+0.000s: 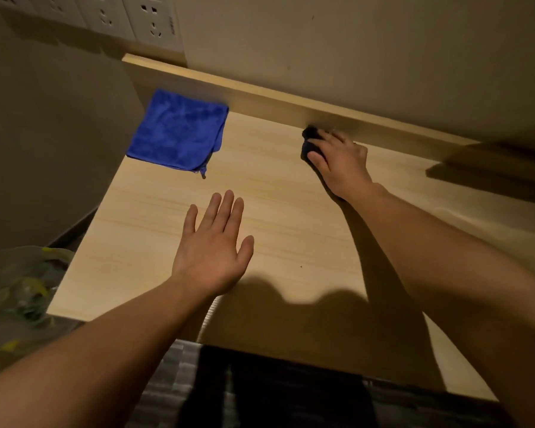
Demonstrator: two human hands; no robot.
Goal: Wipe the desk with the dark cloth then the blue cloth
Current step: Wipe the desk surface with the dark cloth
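Now right hand (342, 162) gripping dark cloth (310, 143), pressing at desk (167, 242) far edge; left hand (212, 251) lying open-fingered, flat. Risk: bunched cloth skipping patches, sweep nudging blue cloth (179, 131) off far-left corner.

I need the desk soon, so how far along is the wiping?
Nothing looks finished yet. In hand: the right hand presses the dark cloth on the desk near the back ledge. The left hand is open and empty. Left: the blue cloth lies folded and untouched, so that pass remains.

head view, looking down, desk (291, 211) close
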